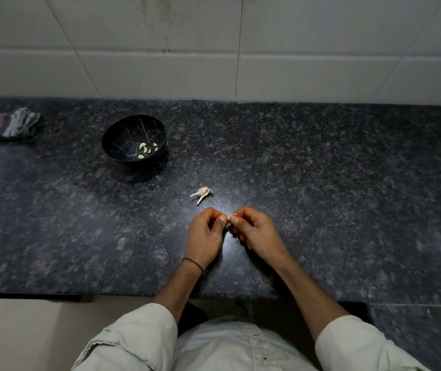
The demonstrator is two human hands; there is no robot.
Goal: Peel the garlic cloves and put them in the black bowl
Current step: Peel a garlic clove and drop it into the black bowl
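A pale tiled wall (187, 62) backs a dark speckled stone counter (321, 183) that spans the view. The person stands at its near edge, light sleeves (139, 338) rolled to the elbows and both forearms reaching forward. Toward the far left lies a folded cloth (15, 125). The black bowl (123, 135) sits left of centre, well apart from the hands, with several peeled cloves (144, 149) lying inside. The left hand (204, 231), a dark band (193, 263) at its wrist, and the right hand (254, 228) meet over the counter's middle, fingers curled, together pinching a small garlic clove (230, 217) between their fingertips. Just beyond them a garlic piece (202, 193) with papery skin rests on the stone.
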